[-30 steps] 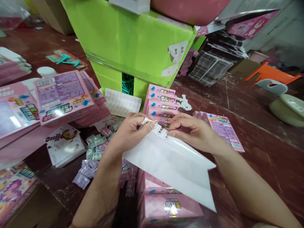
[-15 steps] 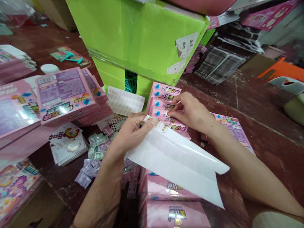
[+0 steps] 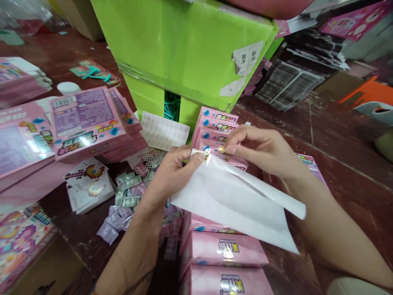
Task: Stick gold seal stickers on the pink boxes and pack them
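A white sticker sheet (image 3: 227,205), curled along its long edge, is pinched at its top corner between the thumb and fingers of my left hand (image 3: 176,172). Round gold-printed stickers show beside the thumb. My right hand (image 3: 260,149) is just to the right, its thumb and forefinger closed on a small gold-and-clear sticker (image 3: 221,150) that is apart from the sheet. Behind both hands a row of pink boxes (image 3: 215,123) stands on edge. More pink boxes (image 3: 229,248) line up below the sheet, which hides the middle of the row.
A green carton (image 3: 184,49) stands close ahead. On the left lie stacked pink-and-purple boxes (image 3: 84,116), a pile of printed cards (image 3: 89,186) and small packets (image 3: 115,221). A pale sheet (image 3: 164,131) leans by the carton. Black bundles (image 3: 290,86) stand at the back right.
My right hand has moved slightly right and down from the boxes, with the small sticker now visible at its fingertips. Fewer round stickers show on the sheet's edge.
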Demonstrator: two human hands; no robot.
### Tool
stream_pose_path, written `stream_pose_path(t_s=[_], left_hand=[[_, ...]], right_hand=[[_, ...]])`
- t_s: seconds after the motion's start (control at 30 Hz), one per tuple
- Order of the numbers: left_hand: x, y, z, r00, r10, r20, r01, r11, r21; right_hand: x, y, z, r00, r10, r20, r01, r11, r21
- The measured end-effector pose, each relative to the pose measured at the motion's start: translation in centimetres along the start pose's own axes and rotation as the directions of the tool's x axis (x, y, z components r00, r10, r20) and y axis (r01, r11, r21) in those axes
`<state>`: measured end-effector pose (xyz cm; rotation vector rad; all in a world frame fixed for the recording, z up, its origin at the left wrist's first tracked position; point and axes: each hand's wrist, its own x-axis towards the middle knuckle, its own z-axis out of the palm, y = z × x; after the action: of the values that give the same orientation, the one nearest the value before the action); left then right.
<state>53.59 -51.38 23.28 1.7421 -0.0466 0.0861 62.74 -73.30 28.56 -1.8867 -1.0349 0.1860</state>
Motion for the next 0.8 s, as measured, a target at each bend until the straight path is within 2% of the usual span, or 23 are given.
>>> stream_pose_path(t_s=[0.1, 0.2, 0.27, 0.4, 0.47, 0.53, 0.63, 0.7, 0.8], left_hand=[[0.2, -0.2, -0.1, 0.999, 0.029, -0.022, -0.028, 0.999, 0.021], [0.3, -0.1, -0.2, 0.999, 0.010, -0.052, -0.011, 0.999, -0.030], [0.3, -0.2, -0.3, 0.996, -0.026, -0.081, 0.019, 0.996, -0.087], [0.5, -0.6, -0.4, 0.989, -0.046, -0.139, 0.029, 0.992, -0.122], [0.7, -0.9, -0.4, 0.988, -0.034, -0.148, 0.016, 0.992, -0.122], [0.8, -1.1, -0.4, 0.990, -0.033, -0.139, 0.013, 0.989, -0.145], [0.7, -1.3, -0.3, 0.992, -0.059, -0.112, 0.035, 0.978, -0.205], [0.6, -1.3, -0.2, 0.994, -0.069, -0.079, 0.049, 0.973, -0.227], [0.5, -1.2, 0.1, 0.998, -0.038, -0.052, 0.025, 0.974, -0.226]], right_hand=[[1.4, 2.0, -1.2, 0.992, 0.011, -0.127, -0.031, 0.988, -0.153], [2.8, 4.9, -2.2, 0.993, -0.028, -0.115, -0.017, 0.925, -0.378], [3.4, 6.3, -2.3, 0.995, -0.032, -0.094, -0.014, 0.889, -0.457], [3.3, 6.9, -1.8, 0.987, -0.035, -0.157, -0.062, 0.817, -0.573], [3.2, 6.7, -2.0, 0.991, -0.035, -0.129, -0.058, 0.760, -0.648], [3.2, 6.5, -2.7, 1.000, -0.012, -0.022, -0.006, 0.713, -0.701], [3.4, 5.6, -4.1, 0.989, 0.046, 0.144, 0.066, 0.726, -0.685], [3.6, 4.4, -4.4, 0.974, 0.062, 0.218, 0.080, 0.807, -0.585], [3.5, 2.0, -2.9, 0.965, 0.054, 0.256, 0.038, 0.939, -0.341]])
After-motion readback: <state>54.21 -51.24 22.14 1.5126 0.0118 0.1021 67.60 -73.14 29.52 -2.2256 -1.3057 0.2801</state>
